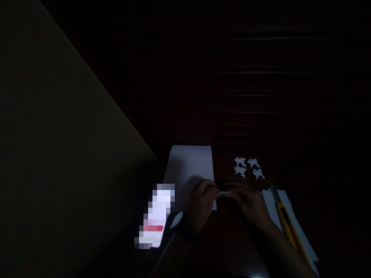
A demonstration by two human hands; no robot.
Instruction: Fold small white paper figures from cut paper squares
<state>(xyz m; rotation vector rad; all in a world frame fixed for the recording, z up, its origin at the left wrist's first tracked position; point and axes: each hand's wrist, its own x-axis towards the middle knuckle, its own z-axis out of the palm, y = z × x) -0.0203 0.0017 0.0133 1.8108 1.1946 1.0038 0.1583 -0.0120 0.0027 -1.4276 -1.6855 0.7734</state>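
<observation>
Between my two hands is a small piece of folded white paper (225,192), seen nearly edge-on. My left hand (202,202), with a watch (177,221) on its wrist, pinches the paper's left end. The other end is pinched by my right hand (249,204). Beyond my right hand lie several small folded white paper figures (240,161), grouped close together on the dark table. A large white sheet of paper (189,160) lies flat behind and partly under my left hand. Dim light hides the detail of the folds.
A yellow box cutter (286,224) with its blade out rests on white paper strips (301,231) at the right, close to my right forearm. On the left, a lit phone (158,212) with a blurred screen lies beside the sheet. A wall (58,135) borders the left side.
</observation>
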